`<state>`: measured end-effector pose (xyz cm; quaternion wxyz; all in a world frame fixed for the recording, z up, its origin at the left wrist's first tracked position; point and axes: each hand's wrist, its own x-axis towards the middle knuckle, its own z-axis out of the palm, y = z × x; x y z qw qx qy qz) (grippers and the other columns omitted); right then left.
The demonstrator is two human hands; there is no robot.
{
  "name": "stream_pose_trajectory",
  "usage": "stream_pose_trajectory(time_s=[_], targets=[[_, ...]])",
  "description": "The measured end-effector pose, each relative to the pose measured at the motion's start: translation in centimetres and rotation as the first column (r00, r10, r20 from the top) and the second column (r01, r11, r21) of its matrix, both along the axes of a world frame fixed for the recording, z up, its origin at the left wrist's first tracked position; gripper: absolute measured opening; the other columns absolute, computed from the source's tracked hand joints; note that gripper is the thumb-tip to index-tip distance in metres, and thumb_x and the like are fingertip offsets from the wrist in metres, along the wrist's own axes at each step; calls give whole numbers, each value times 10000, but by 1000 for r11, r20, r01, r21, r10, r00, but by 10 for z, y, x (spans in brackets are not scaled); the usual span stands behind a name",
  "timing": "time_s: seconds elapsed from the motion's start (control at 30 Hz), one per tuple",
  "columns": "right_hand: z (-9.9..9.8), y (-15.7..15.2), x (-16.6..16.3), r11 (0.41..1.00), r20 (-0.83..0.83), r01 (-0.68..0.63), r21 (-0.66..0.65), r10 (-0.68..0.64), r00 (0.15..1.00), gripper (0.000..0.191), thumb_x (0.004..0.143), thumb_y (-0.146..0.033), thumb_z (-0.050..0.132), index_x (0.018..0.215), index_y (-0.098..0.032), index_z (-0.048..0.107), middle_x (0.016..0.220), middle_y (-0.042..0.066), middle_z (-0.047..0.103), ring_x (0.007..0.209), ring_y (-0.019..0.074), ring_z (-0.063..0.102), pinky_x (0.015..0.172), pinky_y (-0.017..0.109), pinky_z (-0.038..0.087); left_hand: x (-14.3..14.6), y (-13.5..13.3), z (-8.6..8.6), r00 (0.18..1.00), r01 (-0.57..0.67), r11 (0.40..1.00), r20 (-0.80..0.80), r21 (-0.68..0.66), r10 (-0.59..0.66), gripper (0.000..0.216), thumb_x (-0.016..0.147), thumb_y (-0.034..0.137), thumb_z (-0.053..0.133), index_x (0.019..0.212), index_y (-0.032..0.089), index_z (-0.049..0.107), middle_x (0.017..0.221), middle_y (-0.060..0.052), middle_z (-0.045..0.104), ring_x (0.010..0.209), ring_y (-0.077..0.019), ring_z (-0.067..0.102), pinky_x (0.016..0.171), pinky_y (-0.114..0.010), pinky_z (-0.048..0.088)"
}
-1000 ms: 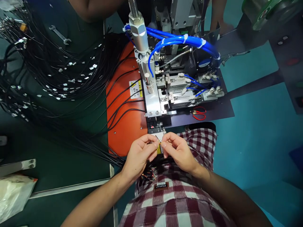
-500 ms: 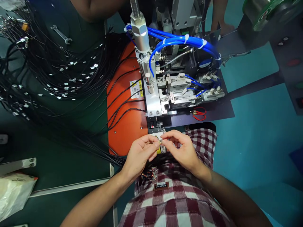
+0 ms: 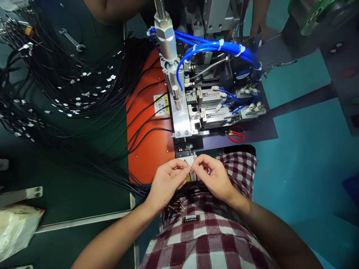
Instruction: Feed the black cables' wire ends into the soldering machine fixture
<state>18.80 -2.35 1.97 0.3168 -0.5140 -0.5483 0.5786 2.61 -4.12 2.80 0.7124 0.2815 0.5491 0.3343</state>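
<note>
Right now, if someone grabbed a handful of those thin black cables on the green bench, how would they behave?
Probably floppy: the black cables lie in loose curves and drape over the orange plate. Likely to tangle, since strands cross everywhere. Each looks light, being thin.

Both forearms angle inward from below, bringing the hands together at the waist. The left hand (image 3: 166,182) and right hand (image 3: 215,177) curl, fingertips pinched and nearly meeting.
</note>
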Motion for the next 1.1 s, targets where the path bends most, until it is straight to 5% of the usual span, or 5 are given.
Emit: stream_pose_trajectory(time_s=[0.5, 0.63, 0.77, 1.0, 1.1], targets=[[10, -1, 6, 947, 204, -115, 301, 54, 978, 118, 889, -205, 560, 793, -191, 627, 791, 46, 647, 736, 165, 575, 707, 299, 435, 2, 1, 4, 1000, 31, 999, 0, 6, -31, 236, 800, 348, 688, 778, 137, 586, 493, 75, 421, 418, -34, 342, 420, -170, 231], [5, 3, 7, 992, 53, -96, 79, 92, 994, 172, 904, -287, 530, 770, -187, 568, 720, 18, 569, 654, 140, 505, 623, 275, 415, 3, -4, 2, 995, -24, 984, -89, 177, 40, 155, 810, 311, 675, 812, 163, 627, 645, 29, 527, 474, -57, 421, 436, -187, 308], [-2, 7, 12, 944, -289, -223, -243, 149, 946, 263, 890, -385, 536, 731, -177, 508, 595, -45, 422, 512, 93, 374, 480, 226, 326, -1, 0, 1, 976, 159, 840, -209, 519, -56, 54, 813, 209, 659, 789, 175, 694, 806, -46, 616, 770, -151, 571, 692, -269, 461], [17, -13, 18, 923, 144, -145, 356, 99, 985, 147, 905, -204, 490, 772, -187, 549, 752, 39, 575, 716, 164, 499, 690, 314, 393, -1, 1, 7, 995, 96, 960, -41, 264, -89, 133, 860, 273, 613, 800, 161, 573, 840, -13, 545, 476, -32, 404, 418, -184, 317], [18, -13, 15, 961, 42, -126, 245, 119, 992, 171, 916, -251, 482, 763, -188, 527, 726, 25, 547, 673, 149, 483, 641, 294, 393, -9, -3, 8, 956, 241, 830, -271, 503, -114, 106, 885, 242, 561, 823, 161, 587, 825, -40, 578, 549, -77, 499, 482, -208, 412]])
